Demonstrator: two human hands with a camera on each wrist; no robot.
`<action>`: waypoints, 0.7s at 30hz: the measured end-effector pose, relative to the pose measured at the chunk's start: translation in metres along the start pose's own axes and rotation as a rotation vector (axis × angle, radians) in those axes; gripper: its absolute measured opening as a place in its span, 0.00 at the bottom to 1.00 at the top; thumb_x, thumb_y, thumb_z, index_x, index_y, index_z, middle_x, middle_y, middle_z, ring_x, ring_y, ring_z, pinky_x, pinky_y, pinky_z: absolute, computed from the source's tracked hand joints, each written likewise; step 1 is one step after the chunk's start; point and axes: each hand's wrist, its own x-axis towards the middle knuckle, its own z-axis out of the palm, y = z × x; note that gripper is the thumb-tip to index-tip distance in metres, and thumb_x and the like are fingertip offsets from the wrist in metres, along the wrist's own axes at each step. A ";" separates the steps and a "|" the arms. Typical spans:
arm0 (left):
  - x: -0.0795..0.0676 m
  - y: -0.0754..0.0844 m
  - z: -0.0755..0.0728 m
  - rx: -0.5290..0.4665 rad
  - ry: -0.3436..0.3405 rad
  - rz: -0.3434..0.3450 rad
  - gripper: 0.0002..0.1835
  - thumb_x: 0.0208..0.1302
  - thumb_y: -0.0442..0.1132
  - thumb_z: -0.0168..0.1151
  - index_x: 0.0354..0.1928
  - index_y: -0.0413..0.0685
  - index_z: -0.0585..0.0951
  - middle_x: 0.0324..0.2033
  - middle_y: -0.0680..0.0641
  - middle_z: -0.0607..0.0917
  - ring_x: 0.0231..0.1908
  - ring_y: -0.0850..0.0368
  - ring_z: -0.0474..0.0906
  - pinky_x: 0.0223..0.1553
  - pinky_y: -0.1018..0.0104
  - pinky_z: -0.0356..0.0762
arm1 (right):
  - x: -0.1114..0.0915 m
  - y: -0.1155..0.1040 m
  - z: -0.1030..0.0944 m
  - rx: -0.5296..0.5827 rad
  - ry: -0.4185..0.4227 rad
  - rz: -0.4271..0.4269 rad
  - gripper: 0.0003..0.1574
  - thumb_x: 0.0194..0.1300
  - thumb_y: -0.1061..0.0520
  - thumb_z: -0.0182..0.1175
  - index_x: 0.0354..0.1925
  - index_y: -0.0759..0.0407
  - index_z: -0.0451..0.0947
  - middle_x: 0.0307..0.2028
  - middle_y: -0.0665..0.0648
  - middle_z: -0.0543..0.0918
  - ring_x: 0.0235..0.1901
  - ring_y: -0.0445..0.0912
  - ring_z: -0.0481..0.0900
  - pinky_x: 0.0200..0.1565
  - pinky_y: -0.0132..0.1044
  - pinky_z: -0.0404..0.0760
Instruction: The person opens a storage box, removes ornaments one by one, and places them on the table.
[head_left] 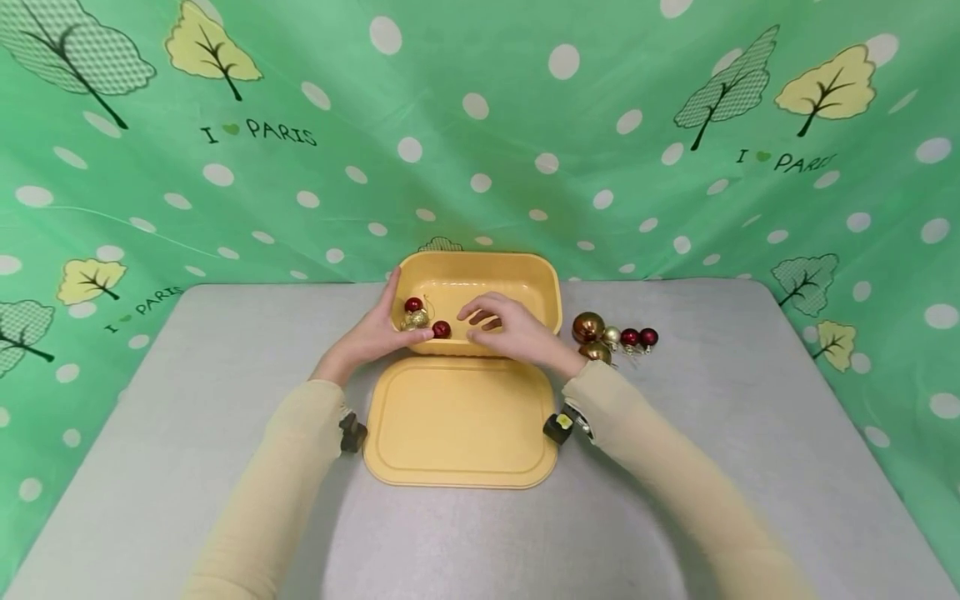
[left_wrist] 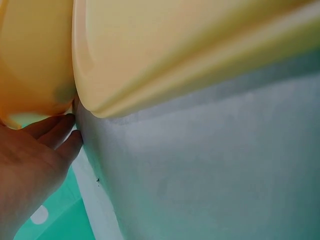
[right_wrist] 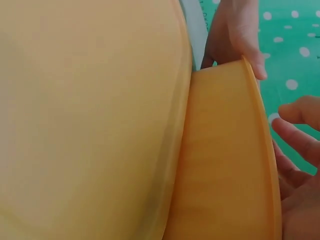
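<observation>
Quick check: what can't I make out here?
Head: part of the box's floor, behind the right hand.
Head: part of the nearer gold ball, behind the right sleeve.
Left wrist: part of the lid, outside the frame.
Right wrist: the box's red balls, behind its wall.

Sleeved arms (head_left: 279, 477) forward, right grip (head_left: 512, 327) loosely curved
</observation>
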 end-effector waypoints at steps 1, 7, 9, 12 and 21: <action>0.000 0.000 0.000 -0.007 0.001 0.001 0.60 0.58 0.36 0.67 0.73 0.39 0.28 0.72 0.32 0.33 0.71 0.36 0.34 0.69 0.44 0.37 | 0.004 0.000 0.001 0.001 -0.008 0.009 0.14 0.64 0.63 0.59 0.49 0.65 0.78 0.49 0.59 0.78 0.48 0.53 0.78 0.51 0.43 0.78; 0.001 -0.002 0.001 -0.031 -0.002 -0.005 0.59 0.59 0.35 0.67 0.74 0.40 0.28 0.73 0.34 0.33 0.72 0.38 0.33 0.69 0.44 0.38 | 0.026 0.002 0.011 0.022 -0.064 0.040 0.15 0.65 0.64 0.58 0.50 0.68 0.77 0.49 0.61 0.79 0.47 0.50 0.79 0.49 0.36 0.78; 0.001 -0.002 0.001 -0.036 -0.003 -0.013 0.59 0.59 0.35 0.67 0.74 0.41 0.29 0.73 0.34 0.33 0.72 0.38 0.33 0.69 0.44 0.38 | 0.030 0.002 0.013 0.030 -0.079 0.049 0.15 0.64 0.64 0.59 0.50 0.69 0.77 0.49 0.61 0.79 0.47 0.51 0.79 0.49 0.35 0.78; 0.002 -0.002 0.001 -0.043 -0.004 -0.020 0.60 0.59 0.35 0.68 0.74 0.41 0.28 0.73 0.35 0.32 0.72 0.39 0.33 0.69 0.44 0.38 | 0.035 0.003 0.016 0.024 -0.088 0.062 0.16 0.64 0.64 0.59 0.50 0.69 0.77 0.49 0.62 0.79 0.46 0.50 0.79 0.47 0.35 0.79; 0.000 -0.001 -0.001 -0.058 -0.006 -0.006 0.60 0.59 0.36 0.68 0.74 0.42 0.28 0.73 0.34 0.32 0.71 0.36 0.33 0.68 0.41 0.38 | 0.046 0.009 0.021 0.027 -0.117 0.131 0.17 0.66 0.63 0.59 0.53 0.67 0.77 0.52 0.61 0.79 0.50 0.50 0.79 0.49 0.36 0.77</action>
